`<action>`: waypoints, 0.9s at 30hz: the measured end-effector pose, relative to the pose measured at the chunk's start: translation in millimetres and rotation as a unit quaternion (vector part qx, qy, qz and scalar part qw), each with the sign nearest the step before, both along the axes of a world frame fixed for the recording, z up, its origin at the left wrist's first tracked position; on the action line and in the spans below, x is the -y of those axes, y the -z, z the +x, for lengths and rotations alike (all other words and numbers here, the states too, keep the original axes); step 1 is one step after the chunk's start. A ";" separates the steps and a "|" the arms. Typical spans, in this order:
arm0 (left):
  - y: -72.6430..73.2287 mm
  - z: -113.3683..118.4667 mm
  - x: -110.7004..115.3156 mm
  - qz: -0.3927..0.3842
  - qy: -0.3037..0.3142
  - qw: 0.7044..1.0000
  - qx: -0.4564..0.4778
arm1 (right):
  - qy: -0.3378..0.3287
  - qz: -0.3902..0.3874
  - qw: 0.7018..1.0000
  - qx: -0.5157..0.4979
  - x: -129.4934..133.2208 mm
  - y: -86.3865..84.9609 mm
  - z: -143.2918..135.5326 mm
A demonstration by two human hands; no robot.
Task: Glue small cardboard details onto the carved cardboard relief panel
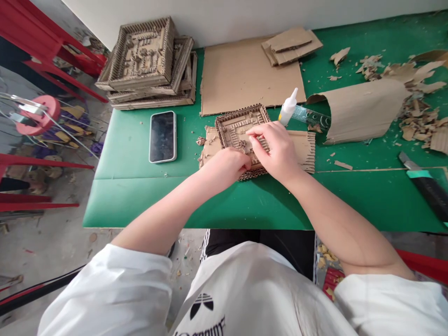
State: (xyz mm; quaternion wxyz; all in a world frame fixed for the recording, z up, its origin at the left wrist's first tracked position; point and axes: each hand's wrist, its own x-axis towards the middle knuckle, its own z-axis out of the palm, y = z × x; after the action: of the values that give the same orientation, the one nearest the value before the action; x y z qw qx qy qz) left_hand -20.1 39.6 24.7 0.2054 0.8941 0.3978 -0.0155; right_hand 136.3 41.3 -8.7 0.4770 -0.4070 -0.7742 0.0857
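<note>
A small square cardboard tray (241, 116) has corrugated walls and ridged cardboard pieces on its floor. It rests on a flat cardboard strip (304, 148) in front of me. My left hand (231, 164) is closed at the tray's near left side, its fingers curled over the edge and partly hidden. Over the right part of the tray, my right hand (275, 147) bends its fingers, with thumb and forefinger close together. Anything between those fingertips is too small to make out. Just behind the right hand stands a white glue bottle (288, 108) with a pointed nozzle.
Finished-looking cardboard trays (143, 53) are stacked at the back left. A phone (163, 136) lies left of my hands. Behind are a cardboard sheet (241, 74) and cut pieces (292, 44). Rightward are a green ruler (313, 116), curved cardboard (366, 109), scraps and a utility knife (425, 186).
</note>
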 end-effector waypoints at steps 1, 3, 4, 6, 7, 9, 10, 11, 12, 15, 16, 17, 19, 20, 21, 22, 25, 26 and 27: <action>-0.2 -0.2 0.5 -0.002 -0.002 1.000 0.001 | 0.000 -0.002 1.000 -0.001 0.0 -0.1 0.1; -0.4 -1.3 1.2 -0.009 -0.014 1.000 0.003 | -0.002 -0.004 1.000 -0.002 0.0 -0.3 0.3; -0.4 -2.2 1.6 -0.015 -0.022 1.000 0.006 | -0.002 -0.004 1.000 -0.003 0.0 -0.3 0.4; -0.8 -4.3 2.0 -0.024 -0.039 0.999 0.015 | -0.002 -0.002 1.000 -0.005 -0.1 -0.2 0.5; -1.2 -5.4 2.1 -0.027 -0.044 0.998 0.020 | -0.003 0.002 1.000 -0.007 -0.2 -0.1 0.6; -2.1 -7.6 2.2 -0.031 -0.051 0.998 0.030 | -0.003 0.007 1.000 -0.009 -0.4 0.2 0.6; -2.5 -8.7 2.2 -0.036 -0.054 0.997 0.034 | -0.004 0.006 1.000 -0.008 -0.5 0.2 0.6; -2.9 -9.6 2.2 -0.043 -0.056 0.997 0.039 | -0.004 0.003 1.000 -0.008 -0.6 0.2 0.5; -3.2 -10.5 2.1 -0.051 -0.060 0.996 0.045 | -0.004 -0.002 1.000 -0.007 -0.6 0.2 0.5; -3.4 -12.3 1.7 -0.066 -0.068 0.993 0.070 | -0.004 -0.016 1.000 -0.006 -0.6 -0.1 0.4; -3.4 -12.4 1.5 -0.069 -0.069 0.992 0.079 | -0.003 -0.017 1.000 -0.006 -0.7 -0.2 0.4; -3.5 -12.4 1.4 -0.073 -0.068 0.991 0.086 | -0.003 -0.016 1.000 -0.007 -0.7 -0.2 0.5; -4.3 -11.8 1.0 -0.080 -0.069 0.990 0.092 | -0.003 -0.016 1.000 -0.006 -0.8 -0.2 0.6; -5.1 -11.5 0.8 -0.082 -0.071 0.990 0.089 | -0.003 -0.016 1.000 -0.006 -0.8 -0.1 0.7; -6.1 -11.2 0.6 -0.081 -0.075 0.990 0.084 | -0.004 -0.017 1.000 -0.006 -0.9 0.0 0.7; -7.2 -11.1 0.4 -0.081 -0.079 0.990 0.080 | -0.004 -0.017 1.000 -0.006 -0.9 0.1 0.8; -10.8 -11.8 -0.2 -0.088 -0.088 0.989 0.077 | -0.004 -0.011 1.000 -0.005 -0.7 0.1 0.8; -12.0 -12.3 -0.4 -0.094 -0.092 0.988 0.078 | -0.004 -0.006 1.000 -0.007 -0.6 0.0 0.8; -13.1 -13.0 -0.5 -0.101 -0.096 0.987 0.080 | -0.004 -0.001 1.000 -0.008 -0.5 0.0 0.8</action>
State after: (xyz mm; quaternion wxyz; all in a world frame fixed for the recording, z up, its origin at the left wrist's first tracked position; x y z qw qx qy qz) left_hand -33.1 40.1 37.9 0.3265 0.8245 0.4608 0.0360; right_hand 137.1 41.8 -8.6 0.4829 -0.4033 -0.7719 0.0917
